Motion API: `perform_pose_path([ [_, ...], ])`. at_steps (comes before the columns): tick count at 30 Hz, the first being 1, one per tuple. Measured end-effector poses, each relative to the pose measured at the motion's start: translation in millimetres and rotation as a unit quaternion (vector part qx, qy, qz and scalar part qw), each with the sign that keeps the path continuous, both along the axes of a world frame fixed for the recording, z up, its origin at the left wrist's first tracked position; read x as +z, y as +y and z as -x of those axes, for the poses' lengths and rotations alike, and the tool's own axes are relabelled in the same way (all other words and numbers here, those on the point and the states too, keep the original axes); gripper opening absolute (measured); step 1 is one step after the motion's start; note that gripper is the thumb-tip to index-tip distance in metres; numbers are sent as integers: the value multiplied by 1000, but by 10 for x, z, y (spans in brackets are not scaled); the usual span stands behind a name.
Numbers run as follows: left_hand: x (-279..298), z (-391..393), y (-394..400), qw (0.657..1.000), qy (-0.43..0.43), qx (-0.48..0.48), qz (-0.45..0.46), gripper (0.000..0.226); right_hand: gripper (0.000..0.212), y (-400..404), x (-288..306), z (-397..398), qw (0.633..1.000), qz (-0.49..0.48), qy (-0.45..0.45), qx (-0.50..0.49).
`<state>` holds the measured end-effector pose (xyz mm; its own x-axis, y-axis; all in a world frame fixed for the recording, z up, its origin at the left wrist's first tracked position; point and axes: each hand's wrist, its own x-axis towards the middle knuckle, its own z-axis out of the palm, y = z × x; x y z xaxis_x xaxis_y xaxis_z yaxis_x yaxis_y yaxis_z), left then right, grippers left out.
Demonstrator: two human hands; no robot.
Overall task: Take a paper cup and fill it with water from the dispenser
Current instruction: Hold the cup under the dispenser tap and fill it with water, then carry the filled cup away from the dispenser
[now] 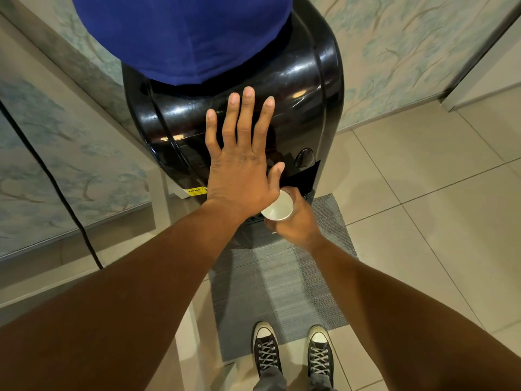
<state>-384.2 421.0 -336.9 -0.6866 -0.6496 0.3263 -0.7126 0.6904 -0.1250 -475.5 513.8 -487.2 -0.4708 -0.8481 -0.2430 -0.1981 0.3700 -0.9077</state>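
The left hand (239, 165) lay spread flat over the dispenser (304, 88) front, covering most of the way to the tap recess. The right hand (296, 221) with the cup (277, 208) filled the gap below it. Floor (423, 193) to the right stood open.

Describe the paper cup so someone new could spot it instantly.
Start at the black water dispenser with the blue-covered bottle on top. Low at its front, above the grey mat, the right hand grips the paper cup. It is the only small white round thing there, its open mouth facing the camera.
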Motion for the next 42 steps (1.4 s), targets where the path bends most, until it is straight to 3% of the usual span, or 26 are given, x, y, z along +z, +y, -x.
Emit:
perform_pose_path([
  [14,433,-39,188,993,-18,7,-117,83,71,356,767,95,999,20,26,13],
  [22,797,-45,230,973,33,15,-228,81,74,373,1299,140,997,40,57,21],
  [27,987,-95,265,952,34,15,-303,91,70,426,1665,176,993,68,90,16],
  [36,1418,-111,385,884,91,30,-458,125,74,367,2166,236,992,90,86,10],
  [42,1613,-148,417,856,170,34,-487,125,62,263,2539,218,986,141,85,0],
])
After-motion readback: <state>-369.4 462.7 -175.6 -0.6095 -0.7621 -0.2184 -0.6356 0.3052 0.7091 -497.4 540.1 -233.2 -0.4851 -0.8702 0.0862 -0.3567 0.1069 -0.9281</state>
